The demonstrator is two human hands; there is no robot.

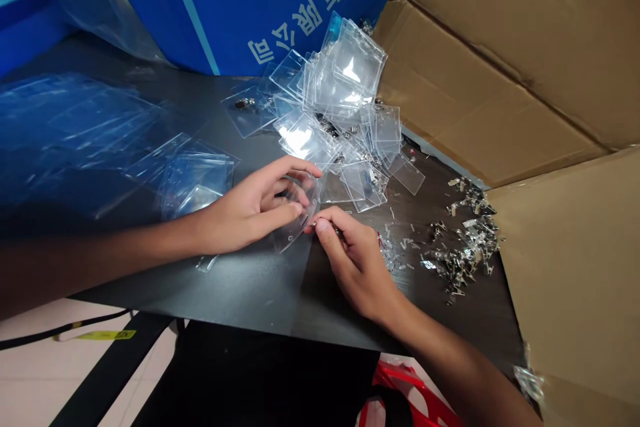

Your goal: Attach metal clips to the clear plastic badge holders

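Note:
My left hand (275,200) grips a clear plastic badge holder (287,237) between thumb and fingers, its slotted edge turned toward my right hand. My right hand (350,253) is closed, thumb against forefinger, at that slotted edge. A small metal badge clip (340,233) shows partly in its grip; most of it is hidden by the fingers. Beyond both hands lies a heap of clear badge holders (345,73), several with metal clips attached. Left of my left hand is a smaller stack of badge holders (197,177). Loose metal clips (470,240) form a pile on the right.
Small clear plastic bits (395,250) lie between my right hand and the clip pile. More plastic sleeves (75,127) spread over the dark table (240,287) at left. A blue printed panel (225,7) stands behind; cardboard (500,67) walls the right side. Something red (410,390) is below.

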